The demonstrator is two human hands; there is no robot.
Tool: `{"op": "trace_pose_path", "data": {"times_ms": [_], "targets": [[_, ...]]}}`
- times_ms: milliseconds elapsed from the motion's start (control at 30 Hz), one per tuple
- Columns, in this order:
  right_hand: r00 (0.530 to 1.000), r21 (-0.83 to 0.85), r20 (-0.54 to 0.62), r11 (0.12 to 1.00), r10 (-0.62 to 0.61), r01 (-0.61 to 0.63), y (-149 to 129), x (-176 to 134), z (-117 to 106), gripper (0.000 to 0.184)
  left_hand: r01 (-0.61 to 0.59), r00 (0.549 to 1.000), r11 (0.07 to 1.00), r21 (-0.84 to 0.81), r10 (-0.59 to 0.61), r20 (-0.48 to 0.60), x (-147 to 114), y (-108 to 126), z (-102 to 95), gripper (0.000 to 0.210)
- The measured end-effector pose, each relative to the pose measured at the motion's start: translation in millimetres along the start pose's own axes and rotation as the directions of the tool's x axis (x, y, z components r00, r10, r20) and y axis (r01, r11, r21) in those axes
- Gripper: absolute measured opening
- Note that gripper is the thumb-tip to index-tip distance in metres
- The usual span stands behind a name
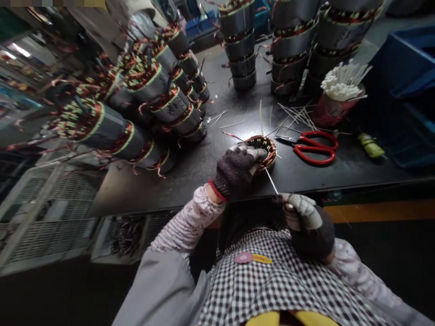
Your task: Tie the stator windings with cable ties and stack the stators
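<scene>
At the far left, wire mesh crates (44,213) sit below the edge of the dark workbench (190,172). Above them on the bench lean long stacked rows of wound motor stators (142,95), grey-cased with copper coils and red and green insulation; dark handwritten marks show on one grey casing, too blurred to read.

Near the middle of the bench's near edge stands a single stator (265,151), its coil ring facing up. The left hand (236,170), in a dark knit glove with pale fingertips, is curled over the stator's left rim and grips it. A thin white strip (272,181) runs from the stator toward the right hand (307,217), gloved alike, which is closed in a pinch on the strip's near end just off the bench edge.

Loose white strips (292,115) lie scattered beyond. Right of the stator lie red-handled scissors (314,147), with a red cup (335,106) full of white strips behind them. More stator stacks (292,45) stand at the far side. A small yellow object (370,145) lies near blue bins (404,77) at the far right.

On the checked apron (265,280) below, a pink and yellow badge (253,258) carries writing too small to read.
</scene>
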State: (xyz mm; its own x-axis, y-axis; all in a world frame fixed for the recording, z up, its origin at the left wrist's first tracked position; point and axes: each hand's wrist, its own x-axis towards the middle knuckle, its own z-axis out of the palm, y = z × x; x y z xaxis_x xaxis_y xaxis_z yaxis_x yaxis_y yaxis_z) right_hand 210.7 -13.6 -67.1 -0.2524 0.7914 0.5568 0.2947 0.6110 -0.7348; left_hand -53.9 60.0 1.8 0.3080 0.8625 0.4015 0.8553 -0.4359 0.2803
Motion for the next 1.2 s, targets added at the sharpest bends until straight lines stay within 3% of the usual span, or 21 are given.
{"op": "trace_pose_path", "data": {"times_ms": [100,200,300,433,567,833,1000,1200], "targets": [[0.986,-0.156,-0.021,0.975,-0.166,0.16,-7.4,23.8,13.8,0.034,0.094,0.993,0.995,-0.043,-0.096,-0.063,-3.4,2.3,15.7,0.045],[0.983,-0.151,-0.032,0.973,-0.181,0.174,-0.8,40.3,23.2,0.032,0.184,0.972,0.981,-0.058,-0.19,-0.137,-7.1,7.8,28.9,0.046],[0.991,-0.028,-0.034,0.992,-0.127,0.126,11.7,52.6,25.1,0.027,0.229,0.951,0.96,-0.164,-0.256,-0.175,-9.3,12.0,33.0,0.032],[0.998,0.163,0.033,0.985,0.054,-0.059,15.9,68.9,18.9,0.012,0.254,0.909,0.847,-0.467,-0.374,-0.184,-15.5,13.8,33.8,0.019],[0.963,0.296,0.125,0.918,0.237,-0.265,6.2,88.1,12.9,0.015,0.139,0.933,0.873,-0.467,-0.274,-0.235,-18.2,11.3,36.5,0.01],[0.992,0.017,0.08,0.995,0.095,-0.096,6.0,110.2,16.0,0.009,0.065,0.927,0.885,-0.461,-0.225,-0.301,-14.4,12.2,34.5,0.008],[0.997,0.011,0.055,0.998,0.062,-0.062,3.4,102.0,14.9,0.011,0.017,0.918,0.904,-0.428,-0.183,-0.351,-14.2,12.6,36.5,0.008],[0.966,-0.03,0.176,0.982,0.187,-0.185,15.4,107.1,21.8,0.02,0.083,0.94,0.897,-0.433,-0.215,-0.266,-16.8,10.3,38.8,0.012]]}}
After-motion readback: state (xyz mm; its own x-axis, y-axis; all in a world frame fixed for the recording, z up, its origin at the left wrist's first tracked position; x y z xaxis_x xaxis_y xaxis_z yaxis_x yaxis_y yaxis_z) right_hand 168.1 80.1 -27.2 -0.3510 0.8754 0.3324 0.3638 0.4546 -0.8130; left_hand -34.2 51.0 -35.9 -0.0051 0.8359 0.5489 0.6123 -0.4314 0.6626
